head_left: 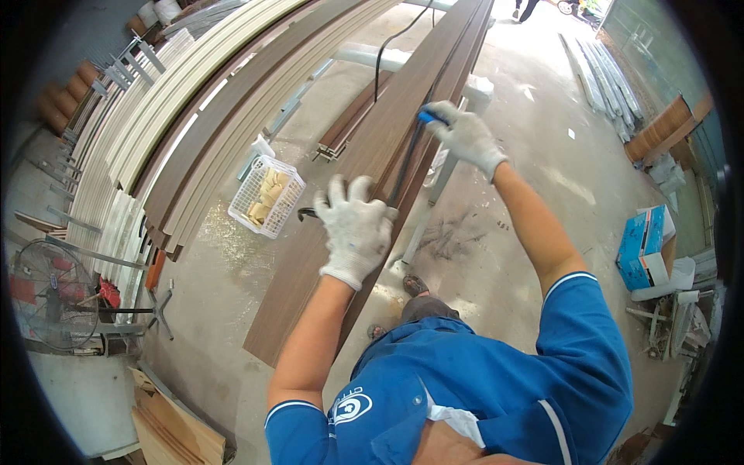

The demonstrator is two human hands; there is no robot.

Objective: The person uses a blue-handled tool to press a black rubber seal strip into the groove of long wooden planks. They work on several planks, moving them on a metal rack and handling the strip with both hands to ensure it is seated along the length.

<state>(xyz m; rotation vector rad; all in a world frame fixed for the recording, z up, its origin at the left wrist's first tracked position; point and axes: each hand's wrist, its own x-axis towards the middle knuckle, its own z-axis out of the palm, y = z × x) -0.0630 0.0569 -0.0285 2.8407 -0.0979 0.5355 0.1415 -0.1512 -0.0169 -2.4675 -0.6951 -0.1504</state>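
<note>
A long brown profile board point(294, 302) slants away from me at waist height, with a thin black strip point(402, 172) lying along its length. My left hand point(356, 232), in a pale work glove, rests over the board with bent fingers closed around the strip, whose curved black end pokes out beside them. Farther along, my gloved right hand point(467, 137) is closed around a small blue tool point(428, 115) just above the strip. Most of that tool is hidden by the fingers, so its kind cannot be made out.
White plastic basket point(267, 195) with yellowish pieces stands left of the board. Stacked long profiles point(194, 147) fill the left, near a fan point(54, 291). A blue box point(645, 248) sits at right; wrapped bars point(604, 77) lie at far right. Someone's legs point(528, 9) show far off.
</note>
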